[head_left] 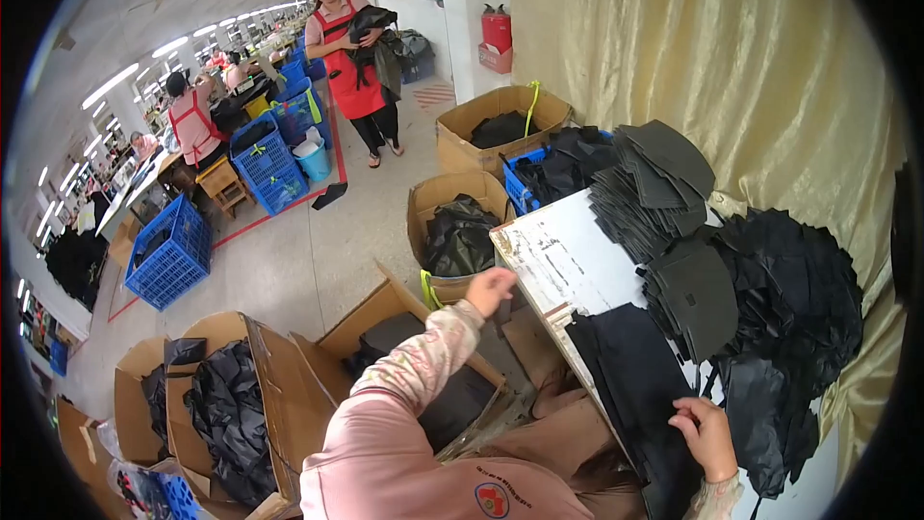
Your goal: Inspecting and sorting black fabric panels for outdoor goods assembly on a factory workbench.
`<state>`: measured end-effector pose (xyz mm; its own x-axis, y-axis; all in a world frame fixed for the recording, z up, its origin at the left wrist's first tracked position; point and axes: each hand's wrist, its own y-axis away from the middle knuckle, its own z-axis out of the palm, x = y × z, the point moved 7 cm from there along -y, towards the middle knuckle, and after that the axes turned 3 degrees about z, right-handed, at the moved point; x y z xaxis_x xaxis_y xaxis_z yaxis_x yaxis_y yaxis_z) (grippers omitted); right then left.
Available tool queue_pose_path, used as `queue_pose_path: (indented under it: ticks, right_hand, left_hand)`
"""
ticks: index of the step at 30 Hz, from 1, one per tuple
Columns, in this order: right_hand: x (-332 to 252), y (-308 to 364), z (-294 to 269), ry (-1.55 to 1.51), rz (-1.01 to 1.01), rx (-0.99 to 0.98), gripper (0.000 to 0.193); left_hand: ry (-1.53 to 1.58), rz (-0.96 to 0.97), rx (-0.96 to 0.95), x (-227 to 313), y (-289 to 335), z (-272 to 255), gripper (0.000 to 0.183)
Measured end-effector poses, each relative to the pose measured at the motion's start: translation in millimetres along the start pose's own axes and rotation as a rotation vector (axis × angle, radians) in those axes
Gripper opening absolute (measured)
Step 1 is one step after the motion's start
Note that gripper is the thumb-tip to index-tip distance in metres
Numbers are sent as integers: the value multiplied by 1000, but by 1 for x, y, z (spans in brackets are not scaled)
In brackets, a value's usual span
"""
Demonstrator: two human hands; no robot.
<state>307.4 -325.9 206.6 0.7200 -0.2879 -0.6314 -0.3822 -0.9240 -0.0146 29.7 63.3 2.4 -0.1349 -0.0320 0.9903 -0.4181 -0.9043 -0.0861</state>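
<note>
The black cloth (pixel 621 366) lies along the left edge of the white table (pixel 558 250), its near end cut off below. Over it, the right hand (pixel 705 435) has loosely bent fingers; contact is unclear. The left hand (pixel 491 291) is just beside that edge, fingers bunched, perhaps pinching something; I cannot tell. Black panels (pixel 664 178) crowd the table's right side, leaving its far left corner bare. Left of the table, open boxes (pixel 279 395) hide their bottoms.
</note>
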Motion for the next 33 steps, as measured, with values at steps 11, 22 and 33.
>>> queue_pose_path:
  ticks: [11, 22, 33]
  right_hand:
    - [-111, -114, 80, 99, -278, -405, 30]
    - [-187, -156, 133, 295, -416, -517, 32]
    - [-230, -179, 158, 436, -539, -552, 32]
  left_hand:
    - [202, -429, 310, -69, 10, -154, 25]
    - [516, -490, 385, -109, 6, -159, 37]
    - [690, -408, 509, -116, -33, -179, 46]
